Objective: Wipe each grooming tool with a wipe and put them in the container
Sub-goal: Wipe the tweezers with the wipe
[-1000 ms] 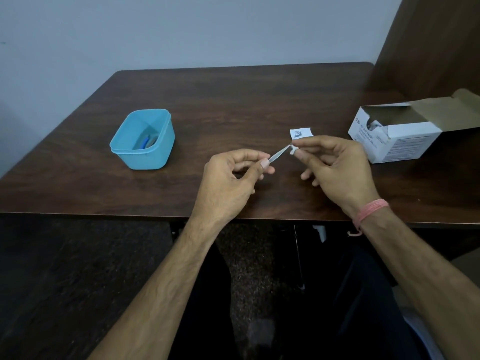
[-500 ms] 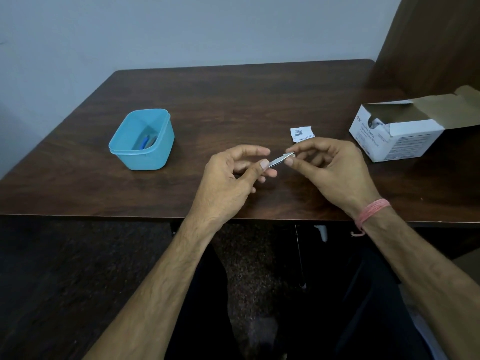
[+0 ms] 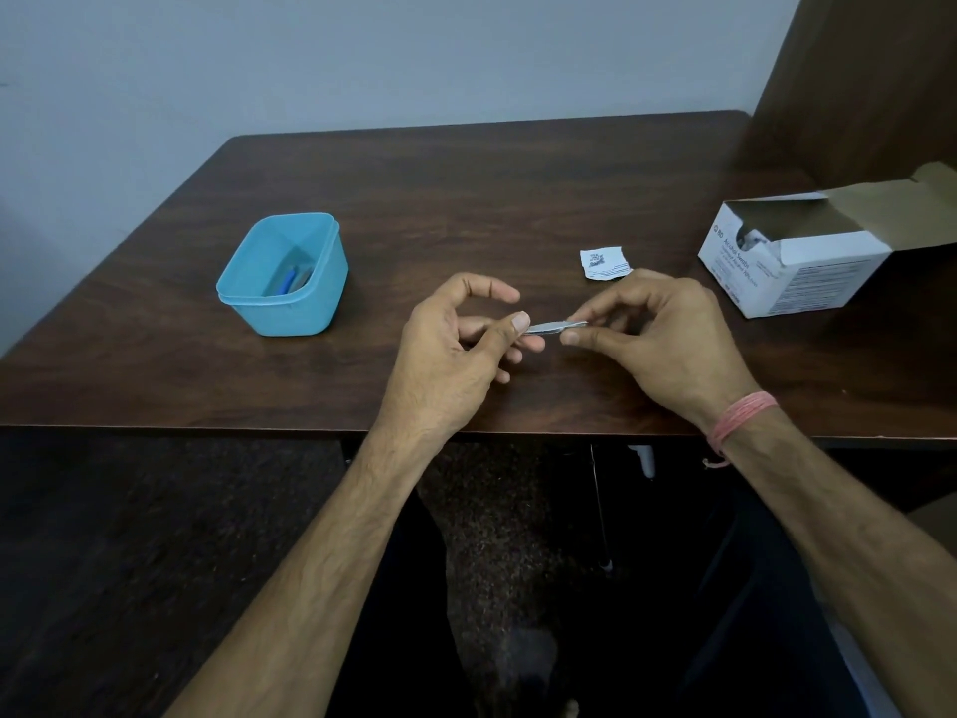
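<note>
A: What is being held by the hands?

B: A slim metal grooming tool [image 3: 554, 327], seemingly tweezers, is being held level above the dark wooden surface [image 3: 466, 199]. One end is being pinched between the thumb and fingers of the left hand [image 3: 455, 349]; the other end is being pinched by the fingertips of the right hand [image 3: 657, 334]. Both hands are being kept clamped on the tool, close together, near the front edge of the surface.

A: Is a wipe being seen between the fingers?

B: That cannot be told; any wipe is being hidden by the right fingers, if it is there at all.

A: Where is the container being kept?

B: The blue container [image 3: 284, 274] is being seen to the left of the hands, well apart from them, standing open. Something blue and something pale are lying inside it, though they cannot be made out clearly.

A: What else is being carried by the surface?

B: A small torn white packet [image 3: 603, 261] is lying just beyond the right hand. A white cardboard box [image 3: 792, 261] with its flap open is sitting at the far right. A pink thread band [image 3: 743, 419] is being worn on the right wrist.
</note>
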Available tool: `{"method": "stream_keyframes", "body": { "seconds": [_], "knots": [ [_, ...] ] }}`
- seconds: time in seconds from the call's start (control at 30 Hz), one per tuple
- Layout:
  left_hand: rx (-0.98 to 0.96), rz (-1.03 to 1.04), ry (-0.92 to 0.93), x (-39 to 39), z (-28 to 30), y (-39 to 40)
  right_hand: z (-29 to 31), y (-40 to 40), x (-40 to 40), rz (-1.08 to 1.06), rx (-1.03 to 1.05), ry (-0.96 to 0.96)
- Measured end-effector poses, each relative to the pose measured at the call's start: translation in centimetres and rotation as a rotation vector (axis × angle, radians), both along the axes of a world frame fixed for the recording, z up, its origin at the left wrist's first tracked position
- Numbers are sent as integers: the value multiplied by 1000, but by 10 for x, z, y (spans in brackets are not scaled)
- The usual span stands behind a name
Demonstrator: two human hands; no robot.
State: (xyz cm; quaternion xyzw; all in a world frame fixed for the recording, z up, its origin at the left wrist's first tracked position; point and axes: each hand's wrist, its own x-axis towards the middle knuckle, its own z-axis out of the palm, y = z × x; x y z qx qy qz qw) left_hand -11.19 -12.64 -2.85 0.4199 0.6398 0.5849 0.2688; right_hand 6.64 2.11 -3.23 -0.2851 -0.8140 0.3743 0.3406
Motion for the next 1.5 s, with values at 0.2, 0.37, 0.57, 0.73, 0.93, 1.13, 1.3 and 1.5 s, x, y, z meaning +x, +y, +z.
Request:
{"method": "stream_keyframes", "body": {
  "seconds": [0.2, 0.37, 0.57, 0.73, 0.93, 1.13, 1.3, 1.5],
  "knots": [
    [0, 12, -20, -2, 1, 0, 3, -5, 1, 8, 3, -18],
    [10, 34, -27, 1, 1, 0, 2, -7, 1, -54, 47, -24],
    [-2, 36, -15, 0, 2, 2, 1, 0, 2, 33, -61, 2],
    [7, 60, -35, 1, 1, 3, 2, 2, 3, 152, -119, 47],
    [1, 46, -32, 2, 1, 3, -1, 5, 4, 170, -86, 1],
    [-42, 7, 8, 2, 2, 3, -2, 4, 1, 167, -2, -95],
    [-55, -5, 17, 2, 1, 3, -1, 0, 0, 155, 96, -130],
    [22, 50, -71, 4, 1, 5, -9, 4, -2, 3, 111, -95]
  ]
}}
